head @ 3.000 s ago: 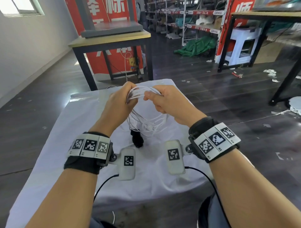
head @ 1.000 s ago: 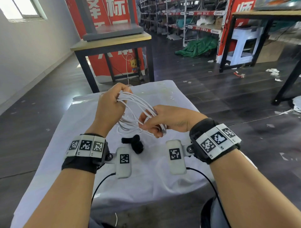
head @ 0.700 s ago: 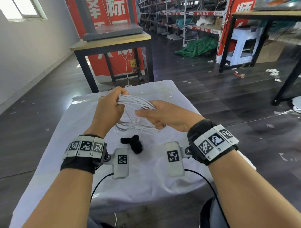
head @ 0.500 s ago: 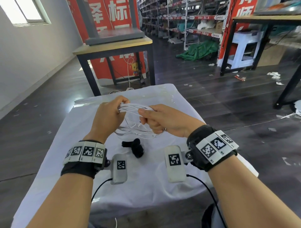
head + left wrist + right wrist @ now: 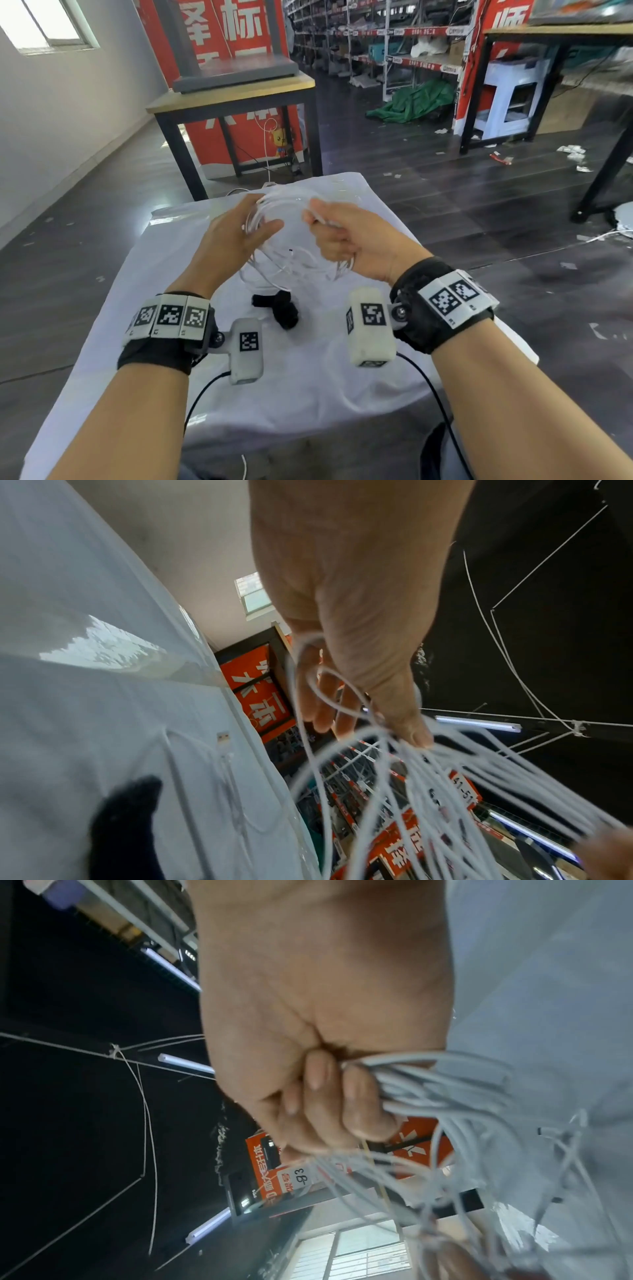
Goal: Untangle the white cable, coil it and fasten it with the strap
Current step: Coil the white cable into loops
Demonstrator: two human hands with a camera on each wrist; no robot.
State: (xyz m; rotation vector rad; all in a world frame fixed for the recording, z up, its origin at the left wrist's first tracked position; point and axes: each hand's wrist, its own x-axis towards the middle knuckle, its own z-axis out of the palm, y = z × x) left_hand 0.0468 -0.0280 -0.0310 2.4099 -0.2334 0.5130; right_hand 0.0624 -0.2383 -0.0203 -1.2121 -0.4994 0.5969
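Note:
The white cable [image 5: 294, 263] is a loose, blurred bundle of loops held in the air between both hands above the white-clothed table [image 5: 308, 394]. My left hand [image 5: 263, 216] has the loops running between its thumb and fairly straight fingers [image 5: 322, 710]. My right hand [image 5: 322, 222] is a fist gripping the other side of the bundle [image 5: 462, 1110]. In the left wrist view the loops [image 5: 428, 791] fan out from the thumb. A USB plug [image 5: 224, 737] and a stretch of cable lie on the cloth. The black strap [image 5: 279, 308] lies crumpled on the cloth below the hands, untouched.
A wood-topped table with black legs [image 5: 233, 92] stands just beyond the cloth's far edge. Dark floor lies to both sides, with another table's legs [image 5: 603, 178] at the right. Black camera leads [image 5: 442, 411] hang from my wrists near the front edge.
My hands have moved apart and the bundle has spread into a wider ring. The left hand's fingers have loosened from a tight grip. The strap has stayed where it was.

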